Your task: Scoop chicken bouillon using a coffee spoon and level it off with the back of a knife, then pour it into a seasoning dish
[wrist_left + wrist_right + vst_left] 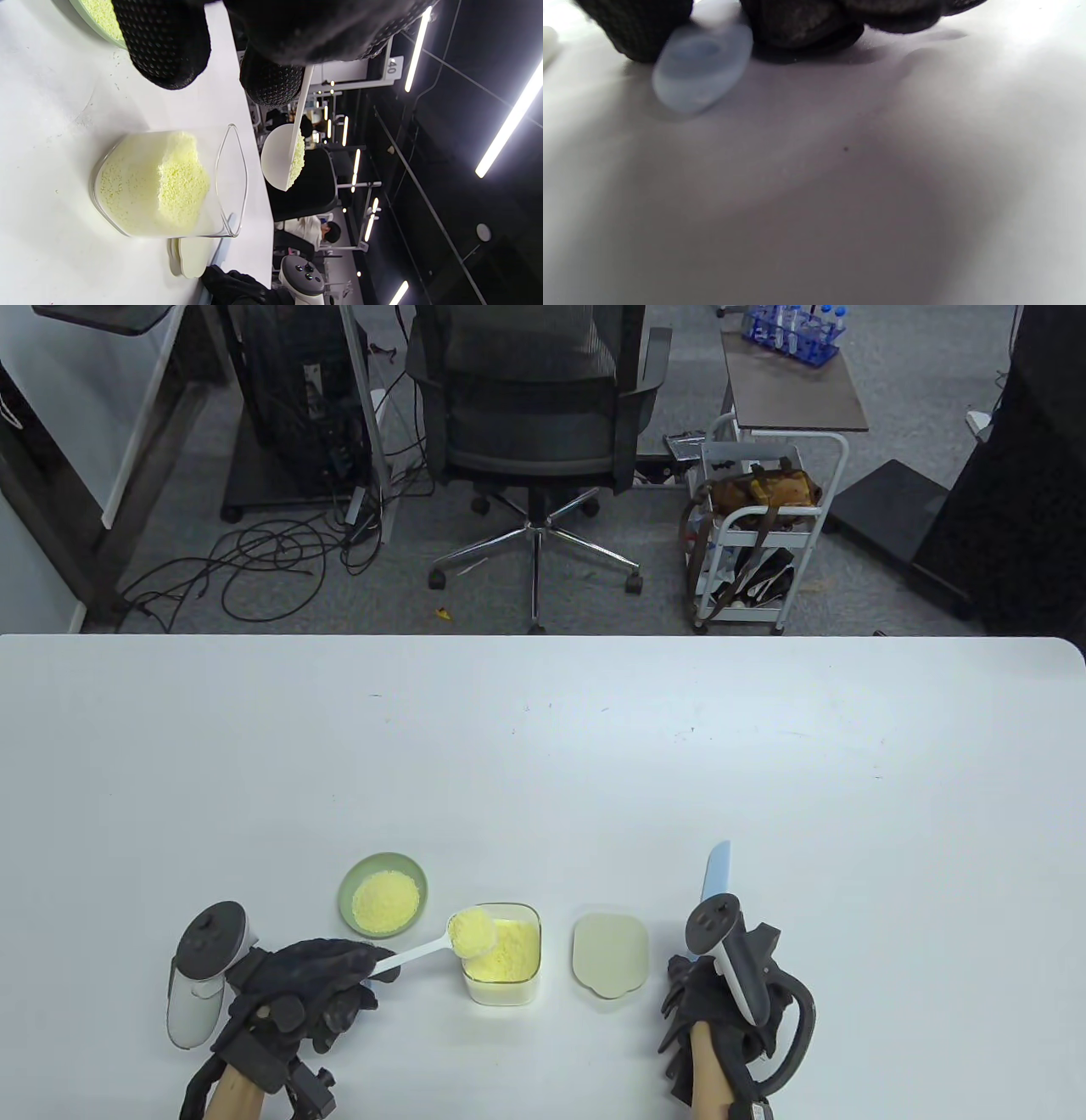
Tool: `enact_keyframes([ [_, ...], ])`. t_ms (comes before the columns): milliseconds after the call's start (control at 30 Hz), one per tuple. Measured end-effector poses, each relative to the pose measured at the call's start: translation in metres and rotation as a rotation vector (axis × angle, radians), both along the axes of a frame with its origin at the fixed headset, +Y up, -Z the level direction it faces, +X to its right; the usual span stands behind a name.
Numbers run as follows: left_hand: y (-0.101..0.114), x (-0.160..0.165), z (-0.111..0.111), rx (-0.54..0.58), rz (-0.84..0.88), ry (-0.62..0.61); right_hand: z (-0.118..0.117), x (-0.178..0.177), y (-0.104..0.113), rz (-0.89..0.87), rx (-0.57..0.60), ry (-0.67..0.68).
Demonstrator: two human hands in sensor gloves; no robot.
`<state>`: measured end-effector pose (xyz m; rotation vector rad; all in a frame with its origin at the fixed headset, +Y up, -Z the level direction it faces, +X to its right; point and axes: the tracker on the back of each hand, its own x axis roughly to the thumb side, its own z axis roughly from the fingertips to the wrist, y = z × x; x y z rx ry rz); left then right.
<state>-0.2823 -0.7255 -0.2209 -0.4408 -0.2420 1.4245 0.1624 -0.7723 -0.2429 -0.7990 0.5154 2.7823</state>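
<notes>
Chicken bouillon (473, 931) sits heaped in the bowl of a white coffee spoon (441, 943), raised over the near-left rim of a clear container (502, 954) holding more of the yellow granules. Left hand (310, 988), at the near left, has its fingers curled round the spoon handle. Right hand (717, 1005), at the near right, is closed round the handle of a pale blue knife (715, 875); the blade points toward the far side, and the handle end lies close to the desk (543, 746) in the right wrist view. Between container and right hand, a pale lid (610, 954) lies flat. Just beyond the left hand, to the far left of the container, stands a green seasoning dish (383, 895) already holding granules. A few stray grains lie near the container in the left wrist view. The white desk stretches bare toward its far edge. Beyond it: grey floor, an office chair (534, 398), loose cables (271, 551) to the left, a white trolley (759, 534) to the right.
</notes>
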Motion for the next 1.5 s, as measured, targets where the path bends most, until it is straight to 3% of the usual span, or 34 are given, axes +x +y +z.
enact_keyframes([
  [433, 0.0, -0.002, 0.001, -0.007, 0.016, 0.015, 0.011, 0.002, 0.006, -0.098, 0.128, 0.048],
  [533, -0.001, -0.001, 0.0, -0.016, -0.004, 0.023, 0.021, -0.01, 0.03, -0.145, 0.262, 0.143],
  [633, -0.004, 0.003, 0.0, -0.028, -0.022, 0.01, 0.04, -0.05, 0.066, -0.316, 0.426, 0.401],
  [767, -0.007, 0.006, -0.001, -0.041, -0.045, 0.006, 0.057, -0.094, 0.088, -0.384, 0.498, 0.605],
  [900, -0.01, 0.009, -0.002, -0.058, -0.04, 0.004, 0.062, -0.131, 0.085, -0.507, 0.417, 0.742],
  [1033, -0.01, 0.009, -0.001, -0.057, -0.034, 0.005, 0.062, -0.144, 0.077, -0.473, 0.393, 0.763],
  [1500, -0.01, 0.006, 0.001, -0.063, -0.041, -0.008, 0.067, -0.114, 0.067, -0.371, 0.369, 0.715],
])
